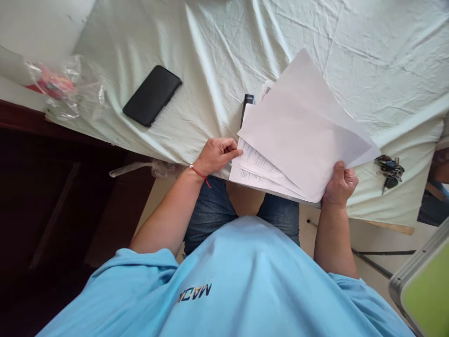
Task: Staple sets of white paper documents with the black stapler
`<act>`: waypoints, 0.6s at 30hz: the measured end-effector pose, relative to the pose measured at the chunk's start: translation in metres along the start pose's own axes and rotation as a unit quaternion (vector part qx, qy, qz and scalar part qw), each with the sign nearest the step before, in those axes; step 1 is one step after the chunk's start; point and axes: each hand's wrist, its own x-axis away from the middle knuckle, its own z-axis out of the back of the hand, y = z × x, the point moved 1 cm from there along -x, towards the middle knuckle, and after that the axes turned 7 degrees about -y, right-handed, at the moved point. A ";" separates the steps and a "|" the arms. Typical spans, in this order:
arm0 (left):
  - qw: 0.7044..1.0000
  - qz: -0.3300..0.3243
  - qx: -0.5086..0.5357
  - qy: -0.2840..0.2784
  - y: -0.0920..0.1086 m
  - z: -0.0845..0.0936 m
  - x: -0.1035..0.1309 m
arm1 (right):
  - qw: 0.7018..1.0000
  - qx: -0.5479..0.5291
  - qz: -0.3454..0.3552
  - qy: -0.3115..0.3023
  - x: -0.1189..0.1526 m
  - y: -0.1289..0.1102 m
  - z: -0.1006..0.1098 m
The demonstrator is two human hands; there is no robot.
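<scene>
A fanned stack of paper sheets [291,135] lies at the near edge of the cloth-covered table. Blank white sides show on top, and printed sheets [257,161] peek out at the lower left. My left hand [220,154], with a red string on its wrist, pinches the left edge of a printed sheet between thumb and curled fingers. At the right corner of the stack, my right hand [339,185] grips the papers, thumb on top and fingers curled at the edge. Partly hidden behind the stack is a black, narrow object [248,99].
A black phone [152,96] rests on the pale tablecloth [217,56] to the left. Farther left lies a clear plastic bag [65,86] with something red inside. A bunch of keys [390,169] sits right of the papers. A green metal-edged panel [430,290] stands at lower right.
</scene>
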 end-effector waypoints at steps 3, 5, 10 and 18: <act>1.000 -0.013 -0.025 0.007 0.003 0.000 0.000 | 1.000 -0.006 -0.006 -0.006 -0.001 0.001 0.000; 0.998 -0.020 -0.049 0.021 0.005 0.000 0.000 | 1.000 -0.009 -0.011 -0.009 -0.001 0.001 0.000; 0.999 -0.012 -0.026 0.017 0.004 0.001 0.003 | 1.000 -0.012 -0.006 -0.008 -0.001 -0.001 -0.002; 1.000 0.002 0.013 -0.021 0.000 0.001 0.002 | 1.000 -0.016 0.008 0.000 -0.003 0.003 -0.001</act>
